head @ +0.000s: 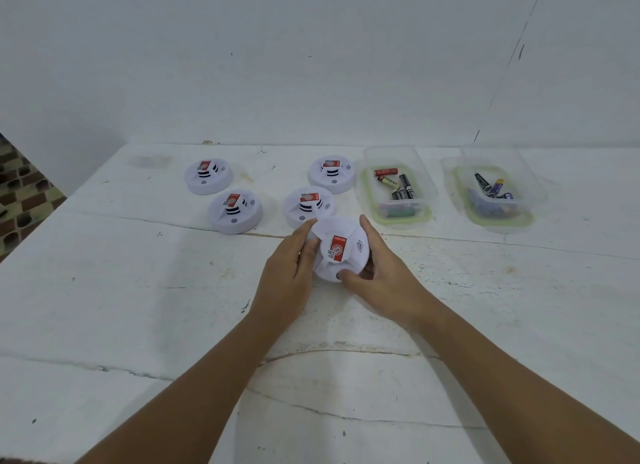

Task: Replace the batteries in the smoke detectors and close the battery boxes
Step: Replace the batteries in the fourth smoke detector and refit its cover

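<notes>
A white round smoke detector (341, 247) with a red label is tilted up between both hands above the white table (138, 307). My left hand (289, 269) grips its left side, thumb on the top face. My right hand (381, 273) holds its right side, thumb on the lower rim. Several more detectors stand behind: two at the left (208, 175) (235, 210), one just behind the held one (308, 205), one further back (331, 173). All show red labels on top.
Two clear plastic boxes with green-rimmed bases stand at the back right. The nearer box (398, 217) holds several black and red batteries; the further box (498, 217) holds dark and blue ones. A white wall rises behind the table. Tiled floor shows at the far left.
</notes>
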`<state>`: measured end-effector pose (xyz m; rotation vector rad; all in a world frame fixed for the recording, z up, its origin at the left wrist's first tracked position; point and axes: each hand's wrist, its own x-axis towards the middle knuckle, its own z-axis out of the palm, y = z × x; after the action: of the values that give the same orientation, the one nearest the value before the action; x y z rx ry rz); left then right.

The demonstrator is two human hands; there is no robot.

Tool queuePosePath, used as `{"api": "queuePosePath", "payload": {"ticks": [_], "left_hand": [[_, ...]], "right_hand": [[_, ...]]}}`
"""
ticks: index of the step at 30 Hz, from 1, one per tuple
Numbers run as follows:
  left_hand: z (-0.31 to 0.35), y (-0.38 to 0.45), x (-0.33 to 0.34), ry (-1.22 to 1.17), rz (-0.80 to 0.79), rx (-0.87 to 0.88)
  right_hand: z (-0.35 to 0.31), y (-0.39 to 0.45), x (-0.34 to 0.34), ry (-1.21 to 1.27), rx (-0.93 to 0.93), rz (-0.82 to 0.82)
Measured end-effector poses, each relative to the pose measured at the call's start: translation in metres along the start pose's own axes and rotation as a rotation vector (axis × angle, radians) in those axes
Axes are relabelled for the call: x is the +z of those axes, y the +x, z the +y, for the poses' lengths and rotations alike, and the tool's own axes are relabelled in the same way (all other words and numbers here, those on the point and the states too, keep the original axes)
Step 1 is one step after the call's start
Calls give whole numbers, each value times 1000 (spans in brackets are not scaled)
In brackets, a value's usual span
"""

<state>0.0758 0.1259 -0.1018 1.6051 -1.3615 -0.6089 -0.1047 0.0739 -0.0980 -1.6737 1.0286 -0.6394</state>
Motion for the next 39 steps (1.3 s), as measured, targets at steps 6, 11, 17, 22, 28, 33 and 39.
{"api": "queuePosePath", "payload": {"ticks": [6,11,17,22,28,33,39], "left_hand": [[-1,0,-1,-4,2,-14],[-3,-1,-1,-23,6,-23],[1,-1,-2,-55,3,-26],[1,0,-4,-91,26,-56],[-1,0,-4,-103,27,-53],[-1,1,-3,-104,20,-41],[-2,0,-3,-66,28,-29]], "right_hand": [[-2,-1,2,-9,-1,2],[-1,-1,3,-22,4,-7],[-2,-2,4,-1,7,19],[-1,-3,6,-2,11,30],[-3,-3,8,-4,-2,50],[-4,-4,6,4,10,39],[-6,-5,6,8,25,39]]}}
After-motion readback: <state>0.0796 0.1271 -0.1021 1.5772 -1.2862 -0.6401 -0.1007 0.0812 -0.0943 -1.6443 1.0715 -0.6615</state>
